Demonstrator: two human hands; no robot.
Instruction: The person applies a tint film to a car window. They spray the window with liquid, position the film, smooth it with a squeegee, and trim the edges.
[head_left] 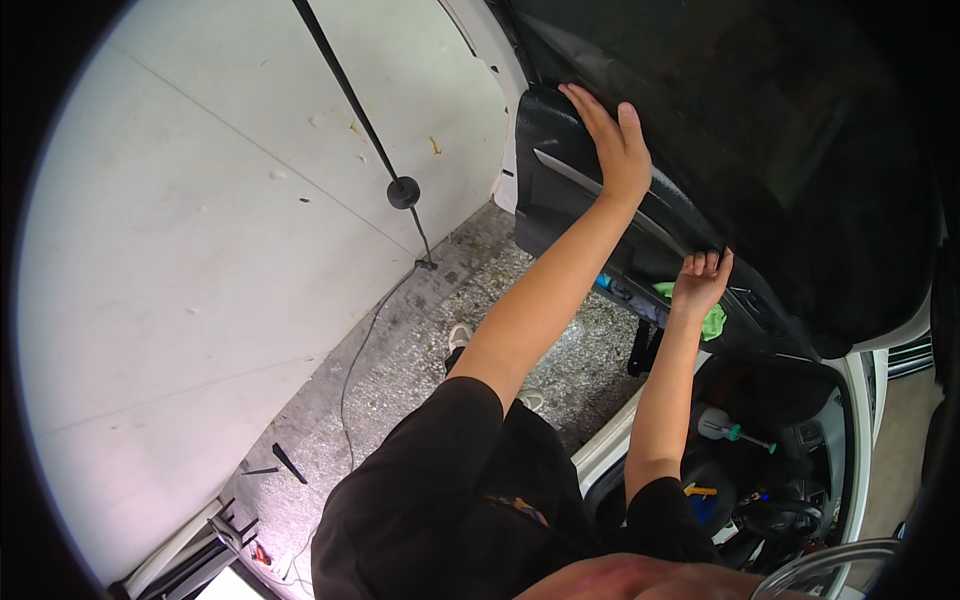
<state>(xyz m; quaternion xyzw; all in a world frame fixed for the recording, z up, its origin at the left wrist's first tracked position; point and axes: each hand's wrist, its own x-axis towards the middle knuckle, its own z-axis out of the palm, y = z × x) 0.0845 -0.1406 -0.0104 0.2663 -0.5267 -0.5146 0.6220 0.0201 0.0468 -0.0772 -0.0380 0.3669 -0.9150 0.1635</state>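
A car door with a black inner panel (560, 200) stands open in front of me. Dark film or dark glass (740, 120) fills its window area. My left hand (617, 145) lies on the upper edge of the panel, fingers stretched out and thumb apart. Farther right along the same edge, my right hand (703, 285) has its fingers curled in, with one digit pointing at the base of the window. Whatever those curled fingers hold, if anything, is hidden. Just beside that wrist, a green cloth (713, 322) sticks out of the door pocket, with a blue item (602, 281) nearby.
Left of me rises a white wall (220, 200) with a black pole (350, 90) in front of it. A thin cable (343, 410) trails over the speckled floor. Inside the car lie a spray bottle (715, 424) with a teal nozzle and a yellow tool (700, 490).
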